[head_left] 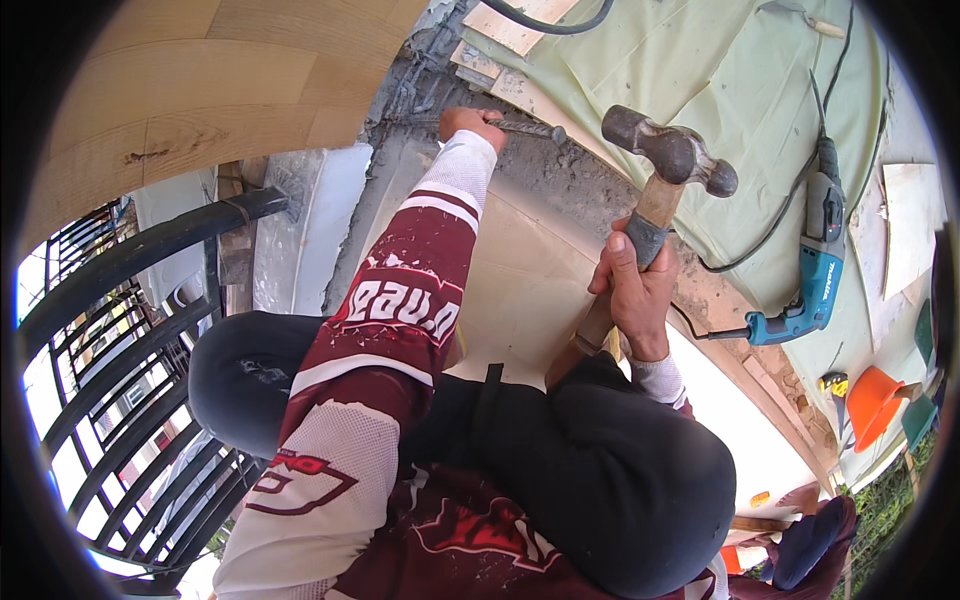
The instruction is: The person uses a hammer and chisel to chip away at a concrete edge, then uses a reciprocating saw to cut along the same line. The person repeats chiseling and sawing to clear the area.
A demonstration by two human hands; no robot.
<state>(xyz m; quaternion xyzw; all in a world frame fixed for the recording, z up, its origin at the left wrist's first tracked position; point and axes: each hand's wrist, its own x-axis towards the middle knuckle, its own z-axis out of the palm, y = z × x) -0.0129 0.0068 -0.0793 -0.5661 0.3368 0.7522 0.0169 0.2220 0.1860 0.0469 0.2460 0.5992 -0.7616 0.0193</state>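
My left hand is closed around a ribbed steel chisel, which lies nearly level over a strip of rough grey concrete. The chisel's blunt, flattened head points right; its other end reaches left toward the wall's broken edge, where its tip is hard to make out. In my right hand is a hammer, gripped around the wrapped part of its wooden handle. The hammer head is raised to the right of the chisel's head, apart from it.
Wood-look panelling fills the upper left, above a black metal railing. A blue corded power drill lies on pale green sheeting at right. Beyond it are an orange bowl-shaped thing and another person.
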